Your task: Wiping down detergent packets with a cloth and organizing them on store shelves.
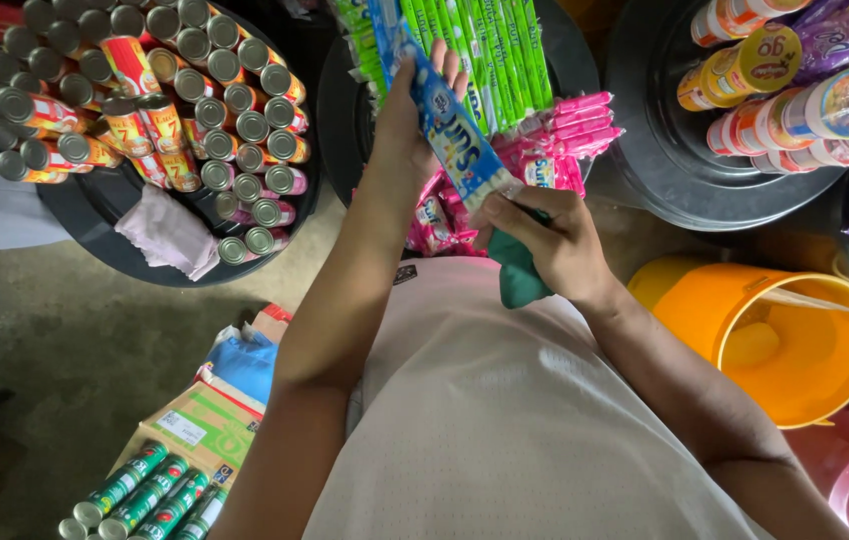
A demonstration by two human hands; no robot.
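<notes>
Far left, a wide black basin holds dozens of small red-and-yellow tins, most standing with silver tops up, a few lying on their sides, too many for me to count surely, and a crumpled pale cloth rests on its near rim. Far right, a second black basin carries about six round tubs with orange and yellow lids, tipped on their sides. To my near right stands one orange plastic bucket. In the middle, a dark tray is stacked with long green packets and shorter pink packets; their numbers I cannot tell. Near left, an opened cardboard box lies beside four green cans on their sides. My left hand is closed around the upper part of one long blue packet with white and yellow print, held slanting above the pink ones. My right hand pinches the packet's lower end while also clutching a green cloth against my palm.
</notes>
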